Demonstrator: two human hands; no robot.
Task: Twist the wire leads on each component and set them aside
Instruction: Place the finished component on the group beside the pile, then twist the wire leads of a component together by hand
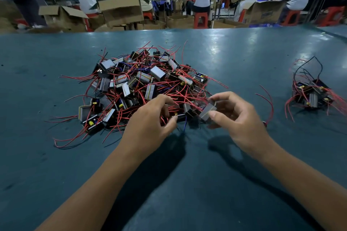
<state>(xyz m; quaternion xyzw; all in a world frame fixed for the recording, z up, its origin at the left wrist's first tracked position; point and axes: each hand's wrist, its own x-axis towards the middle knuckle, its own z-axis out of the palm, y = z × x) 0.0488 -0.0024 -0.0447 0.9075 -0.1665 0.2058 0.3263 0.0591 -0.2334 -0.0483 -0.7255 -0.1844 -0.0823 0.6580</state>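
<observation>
**Bench stock: wired components, one in hand**

Large pile of components point(142, 84), red leads tangled, centre-left of the teal table point(56, 155). Left hand point(150, 127) at the pile's near edge, fingers curled among the red wires point(169, 99); whether it grips any cannot be told. Right hand point(238, 120) just beside it, thumb and fingers closed on one silver-cased component point(207, 111), lifted at the pile's near right edge. Smaller pile point(313, 93) lies well apart, far right.
</observation>
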